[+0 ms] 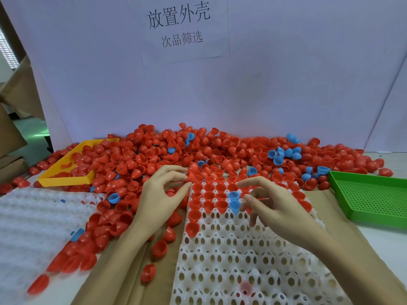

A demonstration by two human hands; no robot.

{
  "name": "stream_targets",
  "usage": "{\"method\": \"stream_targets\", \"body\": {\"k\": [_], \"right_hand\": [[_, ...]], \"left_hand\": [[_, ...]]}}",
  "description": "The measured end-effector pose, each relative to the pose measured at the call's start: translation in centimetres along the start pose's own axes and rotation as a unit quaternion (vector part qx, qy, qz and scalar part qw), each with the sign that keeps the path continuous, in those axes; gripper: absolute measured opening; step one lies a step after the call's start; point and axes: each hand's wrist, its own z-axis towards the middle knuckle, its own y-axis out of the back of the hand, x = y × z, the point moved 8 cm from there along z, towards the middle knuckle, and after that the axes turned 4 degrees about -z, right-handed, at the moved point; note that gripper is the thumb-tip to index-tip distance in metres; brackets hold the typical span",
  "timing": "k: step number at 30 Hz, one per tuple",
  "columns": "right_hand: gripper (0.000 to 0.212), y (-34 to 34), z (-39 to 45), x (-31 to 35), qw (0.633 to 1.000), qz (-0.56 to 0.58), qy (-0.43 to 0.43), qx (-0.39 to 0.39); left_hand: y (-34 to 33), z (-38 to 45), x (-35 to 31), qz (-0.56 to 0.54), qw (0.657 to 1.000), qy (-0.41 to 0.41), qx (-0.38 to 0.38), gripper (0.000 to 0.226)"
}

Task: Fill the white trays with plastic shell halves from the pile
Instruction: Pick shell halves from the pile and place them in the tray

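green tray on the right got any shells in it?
No. The green tray shows only its bare perforated floor; the nearest shells lie on the table outside its far-left corner.
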Motion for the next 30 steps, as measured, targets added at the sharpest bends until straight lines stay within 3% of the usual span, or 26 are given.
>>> {"method": "stream_targets", "body": {"k": [2,4,9,14,22,27,30], "right_hand": [[0.025,0.0,-0.1,0.2,0.998,0.056,-0.012,0.004],[0.027,-0.2,-0.3,0.6,0.990,0.136,-0.028,0.013],[0.034,-0.9,-0.5,1.1,0.984,0.168,-0.054,0.032],[0.023,-1.0,-0.9,1.6,0.991,0.119,-0.033,0.057],[0.023,0.5,-0.7,2.5,0.993,0.112,0.022,0.009],[0.025,0.4,-0.5,2.4,0.995,0.090,0.042,0.007],[0.038,0.2,-0.5,2.3,0.995,0.088,0.047,0.015]], "left_hand": [[-1.4,-0.4,-1.8,-0.133,0.990,0.014,0.054,0.013],[-2.9,-1.1,-3.4,-0.199,0.974,0.020,0.106,0.014],[-5.3,-2.6,-5.1,-0.190,0.967,0.014,0.172,0.009],[-5.8,-3.3,-5.5,-0.177,0.974,0.018,0.143,0.015],[-5.6,-3.4,-5.4,-0.198,0.974,0.040,0.102,0.043],[-5.5,-3.4,-5.5,-0.193,0.976,0.038,0.099,0.039],[-5.6,-3.5,-5.2,-0.193,0.975,0.051,0.099,0.029]]}}
